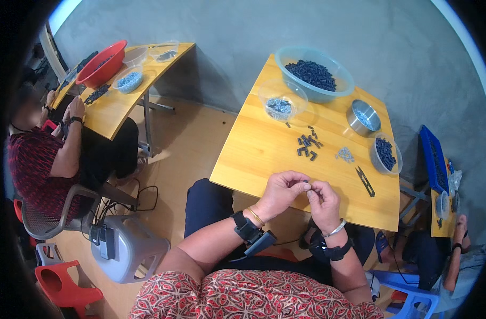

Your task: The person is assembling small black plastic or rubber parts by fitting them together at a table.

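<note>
Yellow table [253, 143], seen remotely: over its near edge I have left hand [282, 190] and right hand [325, 202] pinched closed on a tiny piece [306, 182], likely for precision; dark parts [307, 141] lie mid-table, probably for reach

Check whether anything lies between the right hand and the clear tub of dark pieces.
Yes: the black snips lie across the straight path from right hand to clear tub, flat on the yellow tabletop.
</note>
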The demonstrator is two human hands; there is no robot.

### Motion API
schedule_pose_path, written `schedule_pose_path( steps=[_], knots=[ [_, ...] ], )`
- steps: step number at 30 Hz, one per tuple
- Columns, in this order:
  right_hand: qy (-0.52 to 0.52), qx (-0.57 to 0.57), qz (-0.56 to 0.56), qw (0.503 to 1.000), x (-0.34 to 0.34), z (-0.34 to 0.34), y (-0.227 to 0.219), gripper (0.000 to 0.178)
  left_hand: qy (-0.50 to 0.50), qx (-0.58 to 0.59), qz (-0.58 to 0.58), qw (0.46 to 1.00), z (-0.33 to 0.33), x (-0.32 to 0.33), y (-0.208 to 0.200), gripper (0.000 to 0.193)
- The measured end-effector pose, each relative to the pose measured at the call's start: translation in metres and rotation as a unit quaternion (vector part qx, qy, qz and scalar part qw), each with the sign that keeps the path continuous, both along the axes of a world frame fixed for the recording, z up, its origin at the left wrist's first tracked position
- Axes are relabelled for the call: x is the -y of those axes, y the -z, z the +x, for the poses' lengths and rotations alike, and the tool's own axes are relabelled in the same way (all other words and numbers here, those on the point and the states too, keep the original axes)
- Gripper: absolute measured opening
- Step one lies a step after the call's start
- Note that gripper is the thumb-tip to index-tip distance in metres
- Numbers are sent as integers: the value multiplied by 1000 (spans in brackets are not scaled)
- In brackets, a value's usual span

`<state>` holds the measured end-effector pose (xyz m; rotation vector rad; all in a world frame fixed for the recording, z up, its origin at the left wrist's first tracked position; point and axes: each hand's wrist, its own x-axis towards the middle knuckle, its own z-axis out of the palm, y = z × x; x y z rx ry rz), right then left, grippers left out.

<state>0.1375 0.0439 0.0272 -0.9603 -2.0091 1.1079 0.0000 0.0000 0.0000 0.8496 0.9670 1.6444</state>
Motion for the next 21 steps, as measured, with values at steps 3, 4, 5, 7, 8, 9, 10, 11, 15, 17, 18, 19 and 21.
schedule_pose_path(
  steps=[3,4,5,7,8,9,10,11,15,17,18,19,21],
  knots=[
    [26,-19,26,999,-2,3,7,6,1,-76,-4,997,5,-6,2,13],
    [25,-11,99,995,-5,3,10,8,-44,-178,14,983,4,-9,5,12],
    [25,-2,172,985,-8,3,13,9,-87,-277,33,956,4,-12,6,10],
    [32,-5,198,980,-13,6,19,11,-108,-356,65,926,6,-15,-1,9],
    [39,34,253,966,-16,9,22,10,-110,-430,88,892,6,-19,3,8],
    [47,74,306,948,-17,12,24,9,-112,-500,111,851,8,-22,4,8],
    [52,74,304,948,-20,14,24,9,-106,-501,113,851,9,-25,4,8],
    [54,71,290,953,-21,15,24,8,-102,-507,111,849,10,-28,5,8],
    [53,65,291,953,-13,21,27,7,-94,-534,101,834,10,-22,1,7],
    [51,80,300,949,-9,23,22,7,-64,-517,89,849,8,-23,2,7],
    [51,97,321,941,-7,24,19,6,-74,-531,94,839,8,-21,-2,8],
    [50,114,342,931,-5,25,15,6,-85,-545,98,828,10,-20,-4,8],
    [47,126,363,922,1,29,6,6,-74,-537,109,833,10,-21,1,9]
  ],
)
